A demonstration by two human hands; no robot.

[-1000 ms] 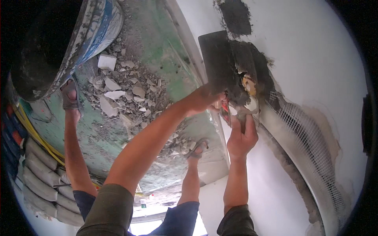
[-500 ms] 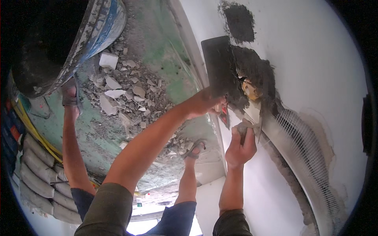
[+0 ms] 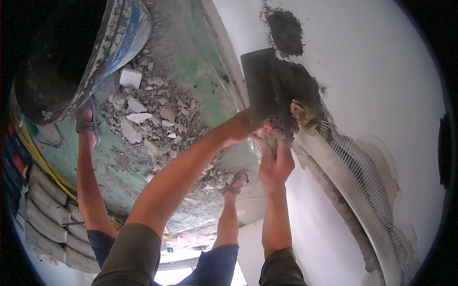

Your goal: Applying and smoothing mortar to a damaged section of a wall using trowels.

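My left hand [image 3: 250,125] is closed on a dark, square board [image 3: 257,76] with dark wet mortar on it, held against the white wall. My right hand [image 3: 275,159] grips a trowel [image 3: 272,136] just below the board, close beside my left hand's fingers; the blade is mostly hidden. Dark mortar [image 3: 307,86] covers the wall around a hole with yellowish material [image 3: 300,113] in it. A band of white mesh [image 3: 362,181] runs down the wall below that, beside a pale curved strip [image 3: 334,171].
At upper left is a large dark mortar tub [image 3: 57,57]. Broken rubble [image 3: 136,128] lies on the dusty green floor [image 3: 205,71] beside my sandalled feet. Yellow hoses [image 3: 43,162] and stacked grey sacks [image 3: 47,219] lie at left. A smaller dark patch [image 3: 284,33] is higher on the wall.
My right hand has moved left and slightly up with the trowel, from below the yellowish hole to beside my left hand. The board has stayed nearly in place.
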